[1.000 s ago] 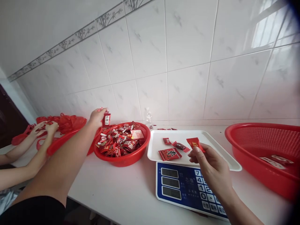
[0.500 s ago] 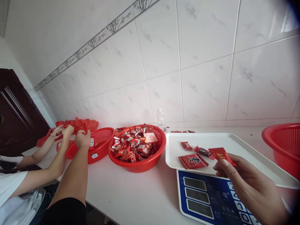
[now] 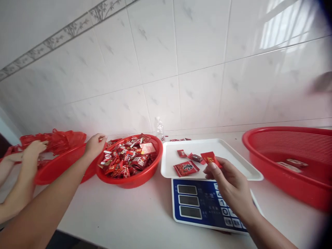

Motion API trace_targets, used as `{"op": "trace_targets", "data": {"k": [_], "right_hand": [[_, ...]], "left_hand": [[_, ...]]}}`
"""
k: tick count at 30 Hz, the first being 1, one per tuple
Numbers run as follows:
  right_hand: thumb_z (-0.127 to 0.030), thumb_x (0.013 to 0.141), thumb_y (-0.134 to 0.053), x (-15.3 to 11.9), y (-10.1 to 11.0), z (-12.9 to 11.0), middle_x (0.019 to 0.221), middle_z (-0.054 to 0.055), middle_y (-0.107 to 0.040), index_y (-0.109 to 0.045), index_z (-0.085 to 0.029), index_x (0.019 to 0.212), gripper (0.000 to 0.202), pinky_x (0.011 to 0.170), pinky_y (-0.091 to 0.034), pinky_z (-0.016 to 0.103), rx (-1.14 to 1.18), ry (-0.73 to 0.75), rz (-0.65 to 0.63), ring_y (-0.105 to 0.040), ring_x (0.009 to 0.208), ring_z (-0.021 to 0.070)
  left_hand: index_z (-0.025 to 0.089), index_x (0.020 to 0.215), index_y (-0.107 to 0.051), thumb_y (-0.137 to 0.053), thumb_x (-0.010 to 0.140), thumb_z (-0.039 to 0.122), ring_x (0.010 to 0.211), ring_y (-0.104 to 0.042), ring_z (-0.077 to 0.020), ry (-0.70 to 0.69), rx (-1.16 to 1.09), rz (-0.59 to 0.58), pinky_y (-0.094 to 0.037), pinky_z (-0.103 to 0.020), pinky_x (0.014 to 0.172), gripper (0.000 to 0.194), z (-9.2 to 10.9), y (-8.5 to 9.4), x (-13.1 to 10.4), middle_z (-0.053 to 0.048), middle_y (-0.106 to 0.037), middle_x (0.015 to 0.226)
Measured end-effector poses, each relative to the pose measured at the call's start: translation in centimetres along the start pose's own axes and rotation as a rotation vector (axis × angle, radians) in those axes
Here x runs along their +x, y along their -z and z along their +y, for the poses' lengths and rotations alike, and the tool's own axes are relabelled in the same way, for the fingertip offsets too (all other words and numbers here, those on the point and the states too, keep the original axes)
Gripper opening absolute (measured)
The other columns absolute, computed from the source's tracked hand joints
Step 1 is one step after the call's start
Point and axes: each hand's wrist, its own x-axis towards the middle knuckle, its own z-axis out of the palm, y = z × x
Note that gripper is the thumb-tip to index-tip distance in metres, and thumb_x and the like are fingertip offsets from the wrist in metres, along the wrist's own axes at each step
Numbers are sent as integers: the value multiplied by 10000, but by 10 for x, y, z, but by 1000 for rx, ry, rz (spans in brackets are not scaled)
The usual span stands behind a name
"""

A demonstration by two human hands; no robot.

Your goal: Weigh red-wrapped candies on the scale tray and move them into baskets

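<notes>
Between right-hand fingertips (image 3: pixel 214 168) sits a red packet (image 3: pixel 208 158).

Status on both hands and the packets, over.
Right hand pinching red packet at white tray. Left hand near heaped basket, grip unclear. Three packets on tray. Nothing visibly blocking.

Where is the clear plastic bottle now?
The bottle stands just left of centre in the head view, near the white tiled wall, behind the packet-filled red plastic basket.

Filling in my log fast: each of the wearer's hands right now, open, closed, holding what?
Left hand: fingers curled; cannot tell whether it holds anything.
Right hand: closed, holding a red packet between thumb and fingers.
</notes>
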Motion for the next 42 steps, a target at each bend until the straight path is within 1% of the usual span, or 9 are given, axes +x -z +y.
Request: {"op": "trace_targets", "data": {"k": [3,6,9,11,14,19,30,38,42], "right_hand": [[-549,840,-551,3,1,-4,640,16,-626,-616,-189,904,372,532,-529,289,65,-24,34,-598,549,154],[-554,831,-561,6,2,-7,649,14,-624,-614,-185,886,377,535,-528,284,124,-44,52,-580,548,144],[-554,826,-570,8,4,-8,670,20,-630,-615,-183,891,379,539,-525,283,167,-52,57,-575,556,143],[-544,829,-575,9,5,-7,664,17,-628,-618,-182,906,372,548,-523,285,178,-64,56,-577,553,144],[-541,832,-574,10,7,-6,640,9,-615,-621,-180,928,376,559,-516,287,192,-69,47,-577,553,149],[-542,844,-558,11,8,-4,659,11,-614,-620,-177,941,383,563,-511,286,210,-68,21,-573,562,147],[-556,839,-556,10,7,-2,655,14,-615,-625,-174,947,403,571,-510,295,160,-97,23,-577,564,152],[-560,855,-529,7,6,2,676,14,-611,-611,-179,965,405,580,-506,285,126,-88,-5,-576,586,149],[-564,859,-517,7,5,3,687,19,-612,-606,-175,971,414,588,-506,290,105,-92,-23,-580,590,151]], "left_hand": [[224,1039,-616,-576,804,339,1126,-553,-235,-381,-87,-214,-386,-323,998,265,68,-28,-46,-52,-631,1173],[267,1283,-506,-597,809,419,1293,-419,-235,-706,-188,-669,-317,-332,1077,505,125,-52,-105,-50,-464,1409],[274,1381,-413,-617,784,534,1370,-303,-286,-770,-188,-923,-283,-413,1096,682,161,-80,-146,-92,-359,1483],[299,1406,-375,-607,744,635,1401,-209,-340,-744,-129,-985,-253,-504,1085,777,175,-101,-159,-111,-301,1511],[357,1359,-423,-571,731,687,1375,-228,-380,-801,-75,-969,-252,-570,1040,725,188,-131,-166,-97,-339,1484],[282,1113,-610,-462,866,500,1058,-515,-308,-941,-55,-759,-396,-455,890,361,203,-153,-167,-91,-590,1078],[259,971,-573,-529,801,225,681,-553,-155,-712,-63,-635,-445,-291,626,179,205,-152,-166,-21,-489,979],[204,768,-589,-585,683,9,697,-527,-104,-608,-323,-640,-472,-225,673,213,185,-142,-165,7,-453,881],[195,770,-621,-567,625,-65,743,-544,-115,-643,-375,-542,-484,-234,697,303,181,-124,-155,7,-458,870]]}}
